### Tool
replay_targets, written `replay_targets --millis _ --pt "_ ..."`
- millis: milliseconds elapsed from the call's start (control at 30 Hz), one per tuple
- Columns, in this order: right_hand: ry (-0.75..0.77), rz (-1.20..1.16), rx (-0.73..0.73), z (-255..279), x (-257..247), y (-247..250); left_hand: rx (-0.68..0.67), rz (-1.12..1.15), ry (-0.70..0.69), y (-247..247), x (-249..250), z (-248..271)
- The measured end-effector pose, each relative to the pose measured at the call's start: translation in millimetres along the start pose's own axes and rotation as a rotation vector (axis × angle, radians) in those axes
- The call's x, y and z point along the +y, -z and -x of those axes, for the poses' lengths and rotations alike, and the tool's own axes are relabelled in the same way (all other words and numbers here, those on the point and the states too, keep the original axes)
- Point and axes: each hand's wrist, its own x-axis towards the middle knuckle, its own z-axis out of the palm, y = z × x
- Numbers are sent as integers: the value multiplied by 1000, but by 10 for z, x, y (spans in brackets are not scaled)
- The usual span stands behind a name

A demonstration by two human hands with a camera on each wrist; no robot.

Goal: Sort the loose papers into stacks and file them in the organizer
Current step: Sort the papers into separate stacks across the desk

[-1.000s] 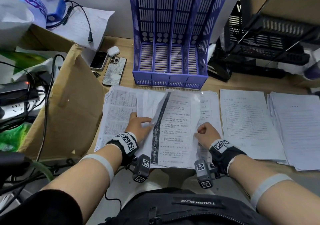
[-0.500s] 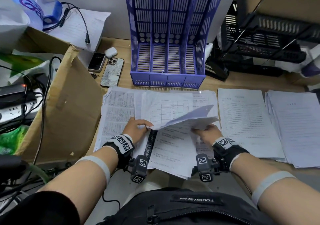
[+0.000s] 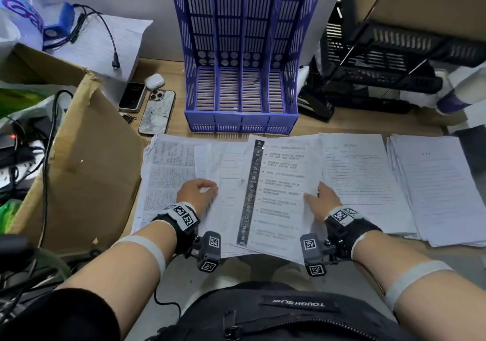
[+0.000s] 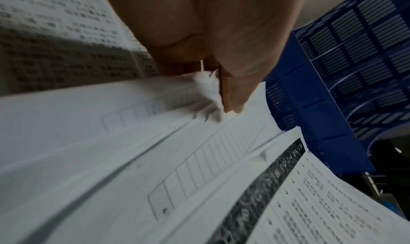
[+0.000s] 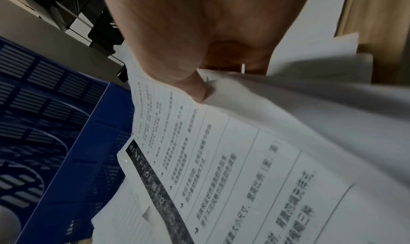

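Observation:
The blue slotted organizer (image 3: 242,51) stands upright at the back of the desk, its slots holding nothing. Before it lie a dense-text stack (image 3: 168,172) on the left, a mixed middle pile and two neat stacks (image 3: 360,177) (image 3: 436,183) on the right. My right hand (image 3: 313,196) pinches the right edge of a sheet with a dark strip (image 3: 281,188), thumb on top (image 5: 199,93). My left hand (image 3: 210,189) pinches the crumpled left edge of a lined sheet (image 3: 231,183) in the middle pile, as the left wrist view shows (image 4: 221,104).
A cardboard box flap (image 3: 86,169) leans in at the left, with cables behind it. Two phones (image 3: 157,112) (image 3: 131,96) and an earbud case (image 3: 154,81) lie left of the organizer. A black mesh rack (image 3: 381,59) stands at the back right.
The sheet that was lifted and bent between my hands now lies flat. The dark-strip sheet has shifted right with my right hand, uncovering the lined sheet by my left hand.

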Motion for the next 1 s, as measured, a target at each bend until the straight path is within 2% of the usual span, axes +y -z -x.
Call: replay_targets --millis 100,200,267,367,433,500,633,767,833,933,967,1000 --pt "-52 33 124 -63 86 159 43 -41 12 -65 33 52" --pt "-120 100 222 -120 180 301 95 45 42 -85 78 74" --pt "-161 110 253 -159 245 367 45 112 85 -75 70 50" --pt "-196 99 268 -208 266 399 -111 156 113 39 38 -9" --pt "-207 92 240 -217 234 393 -138 151 108 182 -19 -75" --pt "-194 87 203 -222 173 361 -114 143 90 369 -132 -182" --pt "-96 108 154 -279 26 257 15 288 114 827 -371 -263" --pt "-35 127 69 -274 -129 149 58 494 100 1110 -183 81" --pt "-27 105 33 -254 -186 90 41 550 70 1116 -22 238" --pt "51 114 199 -215 -268 44 -32 590 25 984 195 361" --pt "107 83 202 -191 -307 35 -58 598 8 929 259 379" --pt "143 -7 120 -143 -352 36 -79 605 -7 858 321 379"
